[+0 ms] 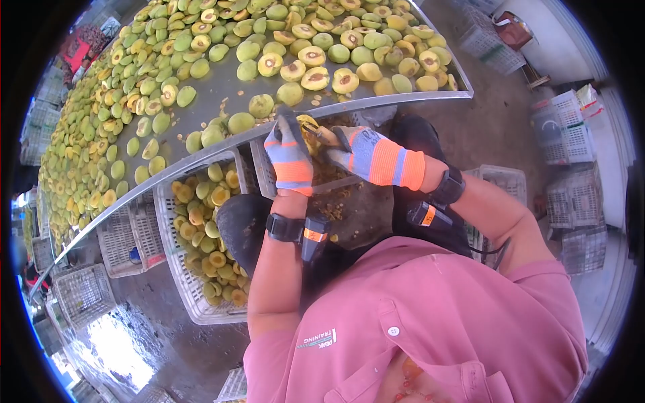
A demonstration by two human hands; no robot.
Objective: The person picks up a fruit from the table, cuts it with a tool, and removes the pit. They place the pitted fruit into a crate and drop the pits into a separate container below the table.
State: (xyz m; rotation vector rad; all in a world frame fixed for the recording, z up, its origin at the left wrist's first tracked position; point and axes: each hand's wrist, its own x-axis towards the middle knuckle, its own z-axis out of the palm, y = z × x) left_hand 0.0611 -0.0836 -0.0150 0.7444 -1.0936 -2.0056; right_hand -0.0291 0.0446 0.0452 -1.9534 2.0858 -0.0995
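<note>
- At the far left, white plastic crates (pixel 84 293) stand on a dark floor (pixel 195 352), where a patch of bright light reflects.
- From the left across the top, a grey metal table (pixel 218 107) with a raised rim carries a large spread of green fruit halves (pixel 183 41). Some lie cut side up, showing pale flesh and brown centres.
- Below the table's edge, left of the person's knees, a white crate (pixel 218 316) holds more halves, yellower and browner than most on the table.
- Left of centre, the left hand (pixel 290 153), in a grey and orange glove, is just beside the table rim. Its fingers are curled around a yellow fruit piece (pixel 309 128); the glove hides part of their grip.
- The fruit piece is between the 2 hands, near the table's edge.
- At centre, a tool (pixel 327 136) with a wooden handle points at the fruit piece; its tip is hard to make out.
- Right of that, the right hand (pixel 369 153), in a matching glove, has its fingers closed around the tool's handle.
- Black bands circle both wrists, above a pink shirt (pixel 437 316).
- At the far right, more crates (pixel 568 127) stand along a pale wall (pixel 611 151).
</note>
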